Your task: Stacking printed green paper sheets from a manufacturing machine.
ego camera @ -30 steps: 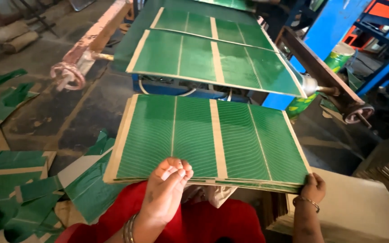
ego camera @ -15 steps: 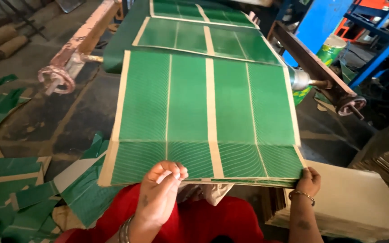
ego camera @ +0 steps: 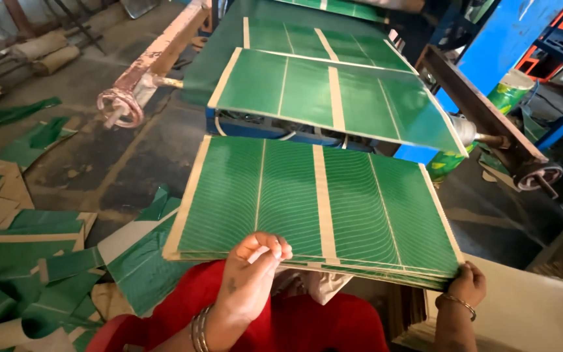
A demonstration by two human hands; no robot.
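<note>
Left hand [ego camera: 253, 272] sits low in the centre of the frame, fingers curled over and pinching the near edge of the stack of green printed sheets [ego camera: 314, 202]. Right hand [ego camera: 466, 285] is down at the lower right, closed around the stack's near right corner, a bangle at the wrist. The stack lies nearly flat across the middle of the frame, several sheets thick at its near edge, striped green with pale bands running lengthwise. Just beyond it, in the upper middle, another green sheet [ego camera: 333, 98] rests on the blue machine [ego camera: 418, 154], its right edge drooping. To the left, green offcuts [ego camera: 27, 241] litter the floor. At the lower right, a pale board stack [ego camera: 529, 313] sits beside the right hand.
</note>
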